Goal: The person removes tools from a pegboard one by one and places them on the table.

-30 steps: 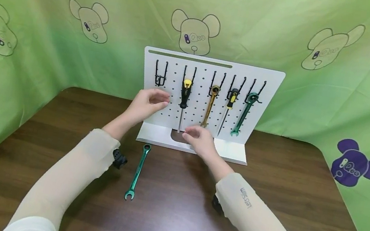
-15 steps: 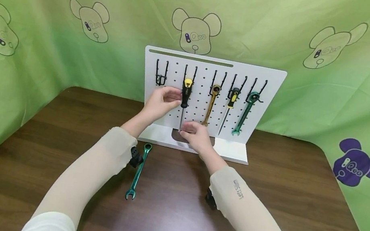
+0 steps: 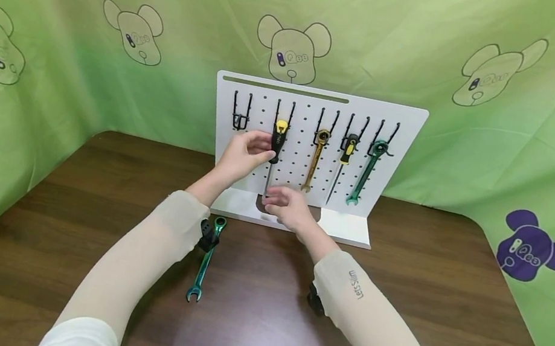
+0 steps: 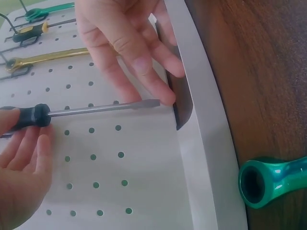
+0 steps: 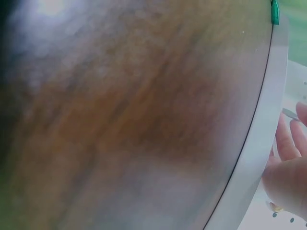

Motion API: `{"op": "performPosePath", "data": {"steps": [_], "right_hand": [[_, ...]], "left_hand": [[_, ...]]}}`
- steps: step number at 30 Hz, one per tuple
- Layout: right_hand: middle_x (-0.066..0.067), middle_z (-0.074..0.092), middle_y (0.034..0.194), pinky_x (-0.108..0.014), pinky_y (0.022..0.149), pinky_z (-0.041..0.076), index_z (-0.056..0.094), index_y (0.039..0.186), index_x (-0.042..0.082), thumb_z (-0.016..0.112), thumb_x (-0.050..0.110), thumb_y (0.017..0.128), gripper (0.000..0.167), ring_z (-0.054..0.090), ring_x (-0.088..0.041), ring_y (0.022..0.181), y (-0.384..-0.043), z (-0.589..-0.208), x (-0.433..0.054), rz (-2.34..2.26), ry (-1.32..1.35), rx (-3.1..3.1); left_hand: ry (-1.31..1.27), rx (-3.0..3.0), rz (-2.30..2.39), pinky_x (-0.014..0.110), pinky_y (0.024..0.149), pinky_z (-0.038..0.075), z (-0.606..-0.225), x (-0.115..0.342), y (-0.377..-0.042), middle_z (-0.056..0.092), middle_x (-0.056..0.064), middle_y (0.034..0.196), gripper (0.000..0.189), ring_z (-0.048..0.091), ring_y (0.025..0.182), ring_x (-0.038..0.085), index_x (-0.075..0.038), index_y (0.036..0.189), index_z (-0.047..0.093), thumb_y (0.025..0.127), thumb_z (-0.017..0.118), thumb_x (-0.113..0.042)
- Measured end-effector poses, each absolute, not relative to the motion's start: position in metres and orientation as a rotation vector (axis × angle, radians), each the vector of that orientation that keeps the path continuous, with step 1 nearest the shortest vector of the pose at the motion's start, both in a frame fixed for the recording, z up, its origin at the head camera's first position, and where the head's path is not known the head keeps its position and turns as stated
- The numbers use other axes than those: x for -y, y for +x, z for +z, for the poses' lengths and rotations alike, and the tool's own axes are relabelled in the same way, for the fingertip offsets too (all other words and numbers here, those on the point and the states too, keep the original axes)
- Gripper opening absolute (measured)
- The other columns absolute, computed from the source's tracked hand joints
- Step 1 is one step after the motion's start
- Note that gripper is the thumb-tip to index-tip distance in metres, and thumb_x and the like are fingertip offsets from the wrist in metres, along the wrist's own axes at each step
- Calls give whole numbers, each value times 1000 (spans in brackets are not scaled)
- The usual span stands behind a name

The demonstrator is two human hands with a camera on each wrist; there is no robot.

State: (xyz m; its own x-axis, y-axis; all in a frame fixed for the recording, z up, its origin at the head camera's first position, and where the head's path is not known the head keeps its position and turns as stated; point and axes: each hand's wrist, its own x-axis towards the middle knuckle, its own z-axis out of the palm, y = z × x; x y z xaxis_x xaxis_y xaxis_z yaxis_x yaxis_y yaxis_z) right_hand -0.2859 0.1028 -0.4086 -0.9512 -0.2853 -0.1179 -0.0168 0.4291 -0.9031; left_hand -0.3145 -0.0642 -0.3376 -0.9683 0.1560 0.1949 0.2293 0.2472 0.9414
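In the head view, a black and yellow flat-blade screwdriver [image 3: 278, 139] hangs upright on the white pegboard [image 3: 405, 133], its yellow end at a pair of black hooks. My left hand [image 3: 243, 156] pinches the lower part of its handle between thumb and fingers, as the left wrist view shows too. Lower down, my right hand [image 3: 289, 207] has loosely bent fingers around the blade tip; one fingertip [image 4: 167, 97] lies right at the tip. The right wrist view catches only part of the right hand [image 5: 288, 177] beyond the board's base.
On the wooden table [image 3: 251, 328], a green wrench [image 3: 199, 279] lies partly under my left wrist. Farther right on the board hang a gold wrench [image 3: 314, 164], a second screwdriver [image 3: 349, 151] and another green wrench [image 3: 365, 178]. Bare hooks [image 3: 240, 112] stand at the board's left.
My left hand has moved right to the screwdriver handle and taken hold of it. My right hand has shifted left to the blade tip, and the screwdriver's lower end has swung slightly left.
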Motion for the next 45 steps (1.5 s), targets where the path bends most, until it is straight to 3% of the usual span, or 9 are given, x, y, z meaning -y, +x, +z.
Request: {"op": "performPosePath", "data": {"steps": [9,15,29,38,45], "right_hand": [[-19,70,121,-27,76,53,63,126,-2,61,9,97,31,67,-26,106,-284,-409,-105,-1450,-278,-2460],[-21,73,111,-29,77,54,66,121,-4,56,7,99,26,70,-28,99,-282,-409,-106,-1509,-276,-2432],[-20,76,101,-27,75,55,70,113,-4,58,7,98,22,71,-24,88,-278,-407,-106,-1479,-370,-2519],[-20,76,97,-37,88,58,71,110,-6,60,4,97,20,71,-25,98,-275,-406,-107,-1472,-432,-2536],[-23,75,98,-38,89,59,70,111,-9,57,1,97,22,72,-30,100,-271,-403,-108,-1478,-463,-2526]], "left_hand": [[-388,2404,-1873,33,97,55,-337,60,-317,70,21,117,37,68,110,31,1,126,61,91,71,-6],[-373,2408,-1871,33,95,55,-335,56,-317,70,21,115,37,68,107,30,0,125,61,90,72,-8],[-337,2411,-1872,31,95,55,-334,56,-315,71,18,115,38,68,106,26,-2,125,61,90,73,-11],[-343,2408,-1905,32,96,55,-332,57,-310,70,19,115,39,67,108,28,-1,127,59,91,72,-11],[-359,2390,-1912,33,96,55,-332,57,-307,69,21,116,40,67,108,30,1,128,58,91,71,-10]]}}
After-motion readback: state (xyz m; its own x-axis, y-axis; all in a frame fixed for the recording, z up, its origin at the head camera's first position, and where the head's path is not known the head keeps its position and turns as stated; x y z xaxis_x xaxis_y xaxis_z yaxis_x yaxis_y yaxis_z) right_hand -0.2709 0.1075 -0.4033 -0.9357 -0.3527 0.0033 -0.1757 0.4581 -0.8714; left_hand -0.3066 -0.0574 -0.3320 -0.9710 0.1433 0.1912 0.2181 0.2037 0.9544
